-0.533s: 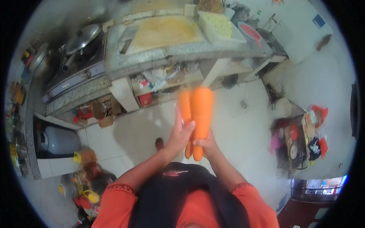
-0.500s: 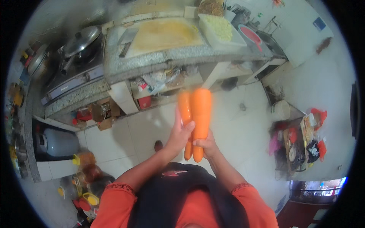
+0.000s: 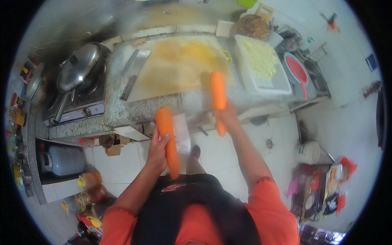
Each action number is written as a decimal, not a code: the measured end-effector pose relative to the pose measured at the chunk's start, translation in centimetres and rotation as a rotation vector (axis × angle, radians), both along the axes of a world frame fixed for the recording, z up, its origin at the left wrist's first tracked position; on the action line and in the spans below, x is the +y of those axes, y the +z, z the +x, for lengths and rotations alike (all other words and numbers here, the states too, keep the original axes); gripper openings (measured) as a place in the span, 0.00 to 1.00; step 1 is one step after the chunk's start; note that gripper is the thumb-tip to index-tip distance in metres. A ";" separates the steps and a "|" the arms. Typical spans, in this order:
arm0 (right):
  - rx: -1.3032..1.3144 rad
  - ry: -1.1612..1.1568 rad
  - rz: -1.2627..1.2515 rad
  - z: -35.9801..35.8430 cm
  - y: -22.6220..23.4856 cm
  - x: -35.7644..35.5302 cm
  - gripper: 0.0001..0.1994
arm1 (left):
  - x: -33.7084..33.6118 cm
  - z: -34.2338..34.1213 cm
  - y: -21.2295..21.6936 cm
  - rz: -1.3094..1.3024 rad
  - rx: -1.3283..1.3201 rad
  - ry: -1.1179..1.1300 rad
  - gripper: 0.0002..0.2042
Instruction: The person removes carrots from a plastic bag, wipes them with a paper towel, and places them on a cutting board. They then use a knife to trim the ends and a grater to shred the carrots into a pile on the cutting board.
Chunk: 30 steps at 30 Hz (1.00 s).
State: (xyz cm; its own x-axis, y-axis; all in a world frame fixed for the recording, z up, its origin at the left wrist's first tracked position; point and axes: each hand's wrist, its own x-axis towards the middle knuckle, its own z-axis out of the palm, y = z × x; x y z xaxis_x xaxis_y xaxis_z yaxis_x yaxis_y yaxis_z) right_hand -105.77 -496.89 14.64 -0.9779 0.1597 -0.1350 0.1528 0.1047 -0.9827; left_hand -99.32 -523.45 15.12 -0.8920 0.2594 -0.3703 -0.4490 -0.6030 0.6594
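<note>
A long peeled-looking carrot [image 3: 166,136] is gripped in my left hand [image 3: 157,151], tilted, its thick end pointing away from me, in front of the counter. My right hand [image 3: 227,115] is closed round another orange carrot [image 3: 219,90], whose thick end reaches over the front part of the pale cutting board [image 3: 179,67]. The two carrots are well apart. On the board's left side lies a cleaver [image 3: 135,69] with a dark handle. Neither hand touches the board or the cleaver.
A white tub [image 3: 281,85] of shredded pale vegetable stands right of the board, beside a red strainer [image 3: 297,69] in a basin. At left, a lidded wok [image 3: 79,67] sits on the stove, its handle jutting forward. Bottles [image 3: 87,192] crowd the floor at lower left.
The carrots, held side by side before, are now separated, one in each hand. My right hand has moved forward to the board, my left hand to the left. The counter appears closer.
</note>
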 end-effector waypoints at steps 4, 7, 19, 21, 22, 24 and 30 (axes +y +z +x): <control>-0.052 -0.203 0.513 -12.2 -2.6 3.9 0.25 | 2.1 -3.2 0.2 -0.012 -0.047 0.114 0.23; 0.028 -0.189 0.594 -16.4 -1.3 3.9 0.22 | 3.6 -4.8 0.0 0.063 -0.077 0.154 0.23; 0.097 0.032 -0.084 -15.6 -0.8 3.3 0.25 | 8.6 -14.7 2.8 -0.013 -0.041 -0.138 0.29; -0.079 0.312 -0.360 -14.7 0.9 3.0 0.26 | 9.1 -16.2 3.2 -0.002 0.031 -0.316 0.30; -0.161 0.450 -0.501 -14.3 2.1 2.8 0.26 | 9.3 -16.5 3.4 0.004 0.071 -0.407 0.30; -0.133 0.382 -0.689 -13.8 3.4 2.4 0.23 | 10.0 -16.9 3.6 -0.076 0.105 -0.403 0.30; -0.007 0.056 -0.612 -10.8 6.4 1.5 0.20 | 10.5 -16.0 4.9 -0.046 0.082 -0.231 0.23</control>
